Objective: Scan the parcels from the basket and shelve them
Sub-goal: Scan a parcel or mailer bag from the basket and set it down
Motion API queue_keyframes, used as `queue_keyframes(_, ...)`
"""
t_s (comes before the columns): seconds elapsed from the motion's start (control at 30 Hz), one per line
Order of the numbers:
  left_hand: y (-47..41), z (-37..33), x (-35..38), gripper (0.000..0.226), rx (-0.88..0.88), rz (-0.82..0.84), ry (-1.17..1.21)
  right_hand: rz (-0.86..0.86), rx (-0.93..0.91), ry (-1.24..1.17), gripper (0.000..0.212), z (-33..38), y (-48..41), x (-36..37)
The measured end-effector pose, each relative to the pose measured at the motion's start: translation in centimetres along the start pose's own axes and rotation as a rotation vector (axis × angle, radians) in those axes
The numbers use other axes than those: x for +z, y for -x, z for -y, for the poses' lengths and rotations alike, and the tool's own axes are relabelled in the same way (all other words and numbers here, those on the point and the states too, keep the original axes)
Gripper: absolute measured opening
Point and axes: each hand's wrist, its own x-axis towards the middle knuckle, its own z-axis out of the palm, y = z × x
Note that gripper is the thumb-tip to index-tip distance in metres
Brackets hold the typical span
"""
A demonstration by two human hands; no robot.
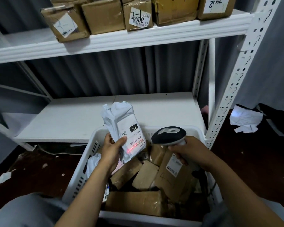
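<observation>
Scanning stage of one parcel. The left hand (111, 152) grips the lower end of a soft grey-white plastic mailer parcel (120, 120), thumb across its printed label and fingers curled behind. It holds the parcel upright above the far rim of the white slotted plastic basket (93, 151). The right hand (189, 152) is wrapped round the handle of a black-and-white handheld barcode scanner (169, 134), whose red scan line (134, 147) falls across the label's barcode. Five brown cardboard boxes (103, 15) stand in the front row of the upper shelf (170, 32) of the white metal rack, with more partly visible behind. The lower shelf board (82, 115) carries none in view. In the basket lie at least five brown cardboard parcels (145, 176) and one pale plastic bag (93, 161); others may be hidden beneath. One mailer is in hand and one scanner in use. The task appears early to midway: this parcel awaits shelving, and the basket's load remains to be scanned.
</observation>
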Motion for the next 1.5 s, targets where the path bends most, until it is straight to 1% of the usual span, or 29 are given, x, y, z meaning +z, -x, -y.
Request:
queue_keyframes(0.2, -0.1, -0.3, 0.1, 0.044, 0.002, 0.005, 0.020, -0.016, -0.009, -0.028, 0.017, 0.2, 0.1, -0.1)
queue_keyframes(0.3, 0.1, -0.8, 0.1, 0.047, 0.004, 0.002, 0.038, -0.030, -0.017, -0.040, 0.018, 0.5, 0.3, 0.0)
queue_keyframes(0.37, 0.5, -1.3, 0.2, 0.041, 0.007, 0.025, 0.039, -0.041, -0.034, -0.043, 0.020, 0.9, 0.5, 0.2)
queue_keyframes(0.43, 1.4, -2.4, 0.5, 0.038, 0.011, 0.007, 0.010, -0.055, -0.057, -0.066, 0.022, 1.6, 0.8, 0.6)
queue_keyframes(0.5, 2.3, -3.8, 0.6, 0.043, 0.028, -0.001, -0.015, -0.070, -0.096, -0.129, 0.023, 2.5, 1.1, 1.2)
queue_keyframes(0.57, 3.0, -5.4, 0.9, 0.033, 0.030, 0.005, 0.003, -0.076, -0.141, -0.190, 0.017, 3.5, 1.3, 1.9)
queue_keyframes(0.63, 3.8, -7.6, 0.7, 0.028, 0.024, 0.021, 0.034, -0.091, -0.182, -0.259, 0.008, 5.7, 1.4, 3.0)
queue_keyframes(0.73, 5.0, -11.2, 0.4, 0.037, 0.045, 0.034, 0.047, -0.115, -0.256, -0.343, 0.012, 9.6, 1.2, 4.9)
queue_keyframes(0.8, 5.6, -13.6, -0.3, 0.036, 0.078, 0.050, 0.061, -0.113, -0.297, -0.391, 0.013, 12.6, 1.1, 6.5)
queue_keyframes(0.87, 6.1, -16.1, -1.0, 0.030, 0.128, 0.060, 0.065, -0.104, -0.320, -0.429, 0.018, 15.2, 1.0, 7.8)
queue_keyframes(1.0, 7.1, -20.8, -3.1, 0.008, 0.235, 0.079, 0.037, -0.112, -0.385, -0.413, 0.021, 20.3, 1.1, 10.5)
queue_keyframes(1.13, 7.6, -24.8, -5.5, 0.022, 0.291, 0.104, -0.059, -0.155, -0.457, -0.336, 0.019, 25.1, 0.8, 13.7)
queue_keyframes(1.2, 7.6, -26.6, -6.4, 0.023, 0.302, 0.110, -0.081, -0.160, -0.468, -0.330, 0.019, 27.2, 0.3, 15.1)
queue_keyframes(1.27, 7.1, -28.4, -7.4, 0.023, 0.323, 0.097, -0.050, -0.135, -0.464, -0.352, 0.021, 29.3, -0.4, 16.2)
queue_keyframes(1.37, 5.7, -31.4, -8.5, 0.023, 0.338, 0.050, 0.021, -0.117, -0.464, -0.319, 0.021, 32.3, -1.7, 17.0)
queue_keyframes(1.5, 2.4, -35.2, -9.9, 0.017, 0.368, -0.070, 0.008, -0.185, -0.505, -0.239, 0.018, 35.6, -3.4, 16.4)
